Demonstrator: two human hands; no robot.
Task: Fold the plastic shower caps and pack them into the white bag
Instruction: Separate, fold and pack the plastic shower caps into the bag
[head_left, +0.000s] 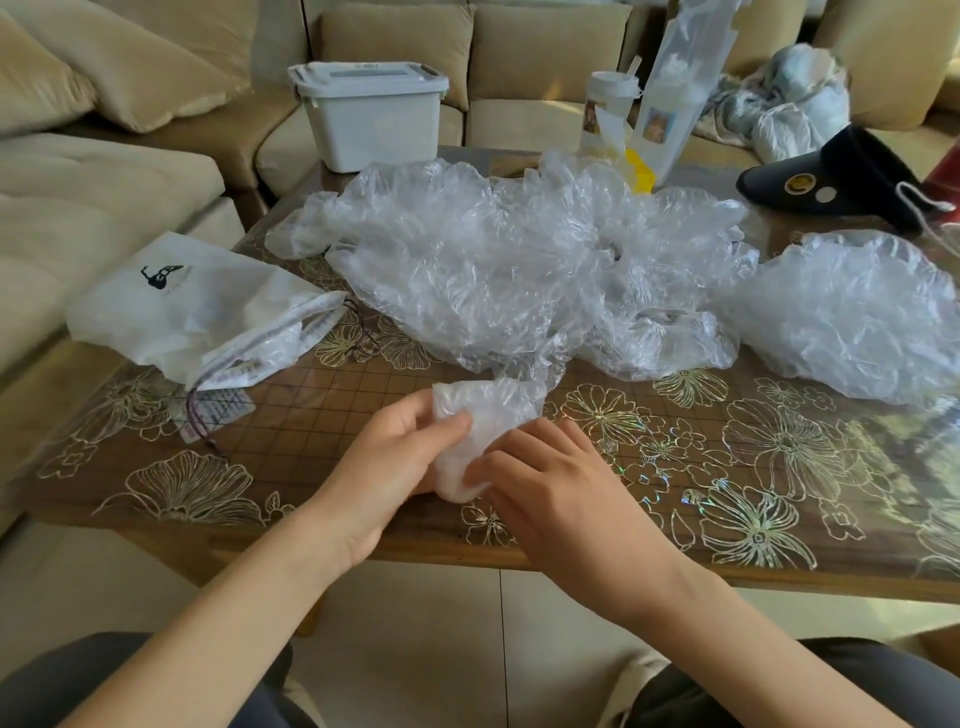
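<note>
Nearest, over the front edge of the table, the left hand pinches the folded shower cap between thumb and fingers, and the right hand curls its fingertips round the cap's near end. The film looks very light, limp, slippery and springy, so it is best gripped across the folded layers. Its long axis runs away from the person, with the looser end toward the pile of unfolded caps. The white bag lies far left, mouth toward the hands.
</note>
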